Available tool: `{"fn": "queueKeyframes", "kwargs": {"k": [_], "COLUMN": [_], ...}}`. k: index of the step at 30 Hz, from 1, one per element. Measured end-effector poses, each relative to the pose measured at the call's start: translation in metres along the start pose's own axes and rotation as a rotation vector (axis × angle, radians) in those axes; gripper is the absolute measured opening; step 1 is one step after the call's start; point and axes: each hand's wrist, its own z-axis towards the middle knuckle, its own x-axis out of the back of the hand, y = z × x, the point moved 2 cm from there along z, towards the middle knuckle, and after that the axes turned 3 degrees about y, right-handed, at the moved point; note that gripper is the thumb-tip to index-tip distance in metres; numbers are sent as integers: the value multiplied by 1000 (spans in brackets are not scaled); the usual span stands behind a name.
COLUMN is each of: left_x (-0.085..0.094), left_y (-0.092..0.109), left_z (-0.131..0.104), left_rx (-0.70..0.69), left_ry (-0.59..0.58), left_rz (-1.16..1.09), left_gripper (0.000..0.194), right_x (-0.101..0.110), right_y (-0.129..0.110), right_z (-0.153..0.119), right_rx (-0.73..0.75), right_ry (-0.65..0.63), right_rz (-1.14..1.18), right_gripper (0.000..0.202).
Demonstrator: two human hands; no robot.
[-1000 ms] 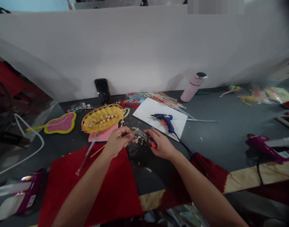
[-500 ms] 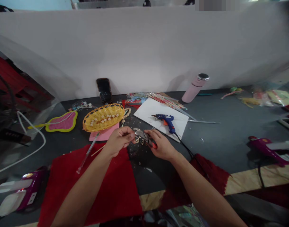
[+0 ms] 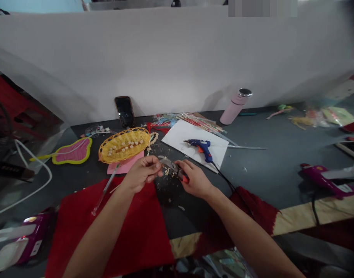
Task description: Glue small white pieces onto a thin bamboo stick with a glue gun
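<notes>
Cutting pliers with red grips (image 3: 171, 166) rest in my right hand (image 3: 196, 179), its fingers wrapped round the handles. The jaws point left, close to the fingertips of my left hand (image 3: 144, 172). That hand is closed in a pinch; what lies between thumb and finger is too small to tell. A thin pale stick (image 3: 114, 189) shows behind my left wrist, and I cannot tell whether it is held. Small pale pieces (image 3: 166, 171) lie scattered on the dark table under the pliers. To the left, a yellow woven basket (image 3: 125, 136) holds several pale bead-like pieces.
A blue glue gun (image 3: 202, 148) lies on a white board (image 3: 179, 129), its cord running right. Red cloth (image 3: 136, 231) covers the front left. Behind stand a phone (image 3: 124, 110) and pink flask (image 3: 236, 106). Purple glue gun (image 3: 324, 181) at right; clear glue stick (image 3: 105, 189) at left.
The view has shifted slightly, so the table things appear a little farther left. The pliers' jaws look a bit wider apart beside my left fingertips. Both hands keep nearly the same place.
</notes>
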Motion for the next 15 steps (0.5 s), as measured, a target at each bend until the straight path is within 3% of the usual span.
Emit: {"fn": "queueKeyframes", "kwargs": {"k": [8, 12, 15], "left_x": [-11, -14, -12], "left_y": [5, 10, 9], "left_z": [-1, -4, -4], "left_rx": [-276, -285, -227], "left_ry": [248, 311, 251], "left_rz": [369, 433, 336], "left_gripper": [19, 16, 18], "right_x": [-5, -2, 1], "right_y": [6, 5, 5], "right_z": [-1, 1, 1], "right_rx": [-52, -14, 20], "right_ry": [73, 48, 13], "right_rz": [-32, -18, 6], "right_gripper": [63, 62, 64]}}
